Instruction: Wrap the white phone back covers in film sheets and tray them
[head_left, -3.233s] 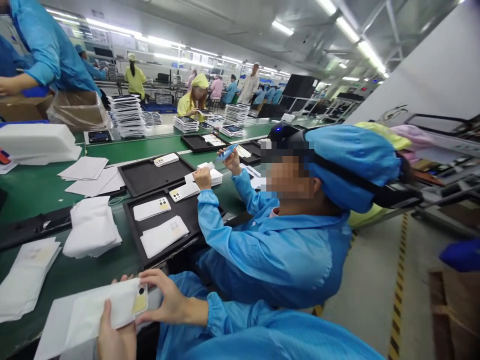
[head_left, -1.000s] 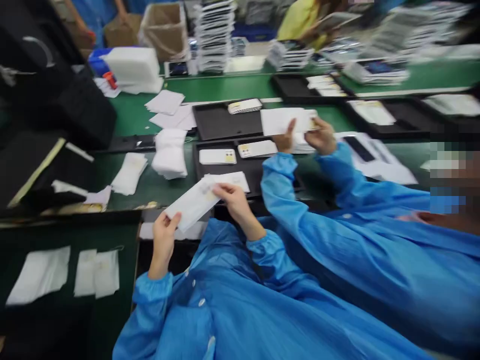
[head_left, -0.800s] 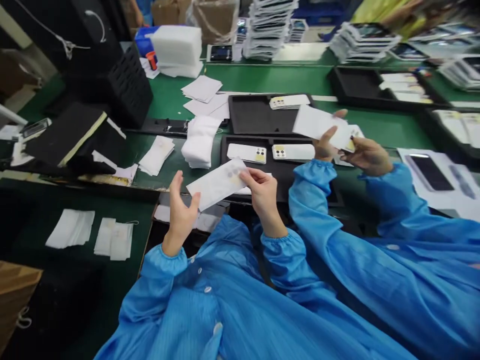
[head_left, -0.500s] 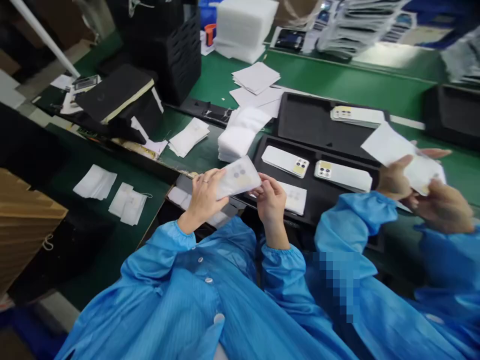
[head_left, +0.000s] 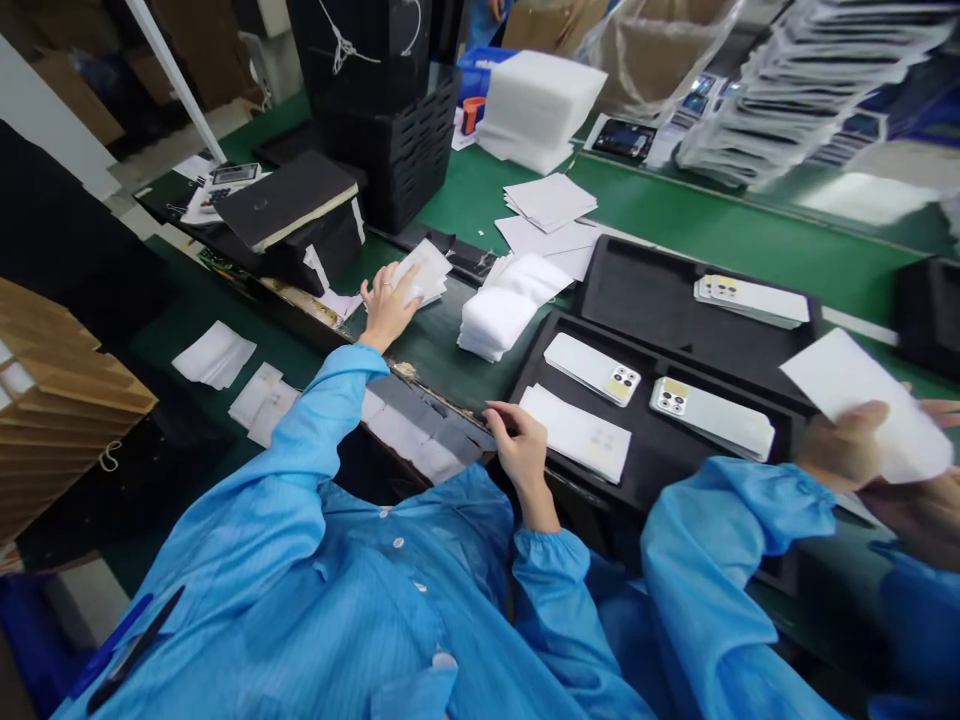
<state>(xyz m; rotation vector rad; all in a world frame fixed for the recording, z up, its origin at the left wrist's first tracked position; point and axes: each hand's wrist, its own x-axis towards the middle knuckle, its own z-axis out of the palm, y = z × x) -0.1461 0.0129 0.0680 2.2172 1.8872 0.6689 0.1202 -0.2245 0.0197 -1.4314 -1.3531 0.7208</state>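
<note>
My left hand [head_left: 386, 305] reaches out to the left, its fingers stretched flat on a small stack of white pouches [head_left: 426, 270] on the green bench, thumb spread away. My right hand [head_left: 517, 450] rests on the near rim of the black tray [head_left: 540, 365]. Its fingers are loosely bent and touch the corner of a bagged white phone [head_left: 577, 440] lying in the tray; it holds nothing. Two bare white phones [head_left: 592, 367] [head_left: 712, 415] lie camera-side up further back in the same tray.
A co-worker in a blue sleeve at my right holds a white pouch [head_left: 862, 410]. A second black tray [head_left: 637, 295] carries stacked phones [head_left: 750, 298]. A foam-sheet pile [head_left: 502, 310], loose white sheets [head_left: 551, 200], black crates [head_left: 375, 100] and a cardboard stack [head_left: 52, 400] surround the bench.
The bagged phone I held in both hands now lies in the tray. My left hand has swung left onto the pouch stack. My view has tilted down and leftward.
</note>
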